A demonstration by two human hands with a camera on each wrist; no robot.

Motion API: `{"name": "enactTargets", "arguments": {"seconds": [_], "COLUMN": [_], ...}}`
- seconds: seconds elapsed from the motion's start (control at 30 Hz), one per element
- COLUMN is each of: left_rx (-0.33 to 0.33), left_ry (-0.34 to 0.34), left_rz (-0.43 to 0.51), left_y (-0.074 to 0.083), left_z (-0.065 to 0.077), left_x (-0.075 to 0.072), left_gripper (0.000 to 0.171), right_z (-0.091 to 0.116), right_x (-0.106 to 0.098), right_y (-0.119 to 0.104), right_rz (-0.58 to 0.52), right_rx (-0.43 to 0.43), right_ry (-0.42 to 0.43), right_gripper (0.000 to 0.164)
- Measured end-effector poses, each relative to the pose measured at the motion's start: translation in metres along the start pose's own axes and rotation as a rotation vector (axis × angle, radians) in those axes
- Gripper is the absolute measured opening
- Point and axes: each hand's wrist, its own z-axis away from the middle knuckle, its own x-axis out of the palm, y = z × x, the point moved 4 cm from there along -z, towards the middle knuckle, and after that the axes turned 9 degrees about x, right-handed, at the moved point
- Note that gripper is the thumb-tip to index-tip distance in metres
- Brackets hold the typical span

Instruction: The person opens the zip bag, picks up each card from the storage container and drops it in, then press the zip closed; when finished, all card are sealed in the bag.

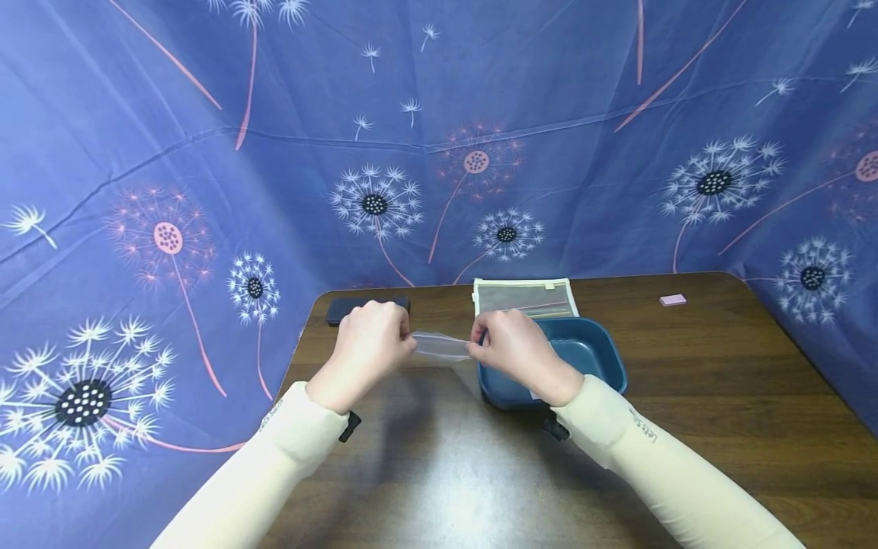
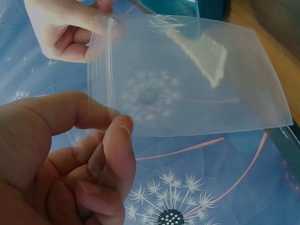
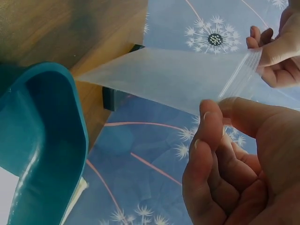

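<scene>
A clear zip-lock bag (image 2: 187, 79) is stretched between my two hands above the table. My left hand (image 1: 373, 339) pinches one end of its ribbed zip edge between thumb and forefinger. At the other end of that edge, my right hand (image 1: 517, 347) pinches it the same way. The bag's flat body hangs away from the zip strip, and nothing shows inside it. Beneath and beside my right hand stands a teal plastic basin (image 1: 597, 351), partly covered by the hand and wrist; something white (image 3: 8, 192) lies in it.
Behind the basin lies a mesh zip pouch (image 1: 521, 293) with a cream border. A dark case (image 1: 343, 309) sits at the table's back left, partly behind my left hand. Toward the back right is a small pink block (image 1: 673, 300). Dandelion-print cloth (image 1: 439, 152) hangs around the wooden table (image 1: 713, 381).
</scene>
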Motion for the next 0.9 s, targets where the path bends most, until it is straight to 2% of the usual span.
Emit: {"name": "enactTargets", "arguments": {"seconds": [0.17, 0.37, 0.57, 0.73, 0.9], "left_rx": [0.027, 0.073, 0.078, 0.099, 0.056], "left_ry": [-0.012, 0.018, -0.02, -0.013, 0.015], "left_rz": [0.056, 0.089, 0.154, 0.205, 0.274], "left_y": [0.001, 0.003, 0.002, 0.006, 0.008], "left_z": [0.002, 0.002, 0.0, -0.006, -0.01], "left_x": [0.002, 0.008, 0.021, 0.031, 0.035], "left_gripper": [0.034, 0.028, 0.023, 0.022, 0.013], "right_z": [-0.001, -0.001, -0.001, 0.001, 0.001], "right_x": [0.001, 0.003, 0.004, 0.004, 0.002], "right_y": [0.002, 0.002, 0.006, 0.011, 0.015], "right_rz": [-0.012, -0.01, -0.021, -0.032, -0.048], "right_rx": [0.019, 0.019, 0.027, 0.032, 0.036], "right_ry": [-0.025, -0.022, -0.016, 0.0, 0.027], "right_gripper": [0.017, 0.019, 0.022, 0.021, 0.016]}}
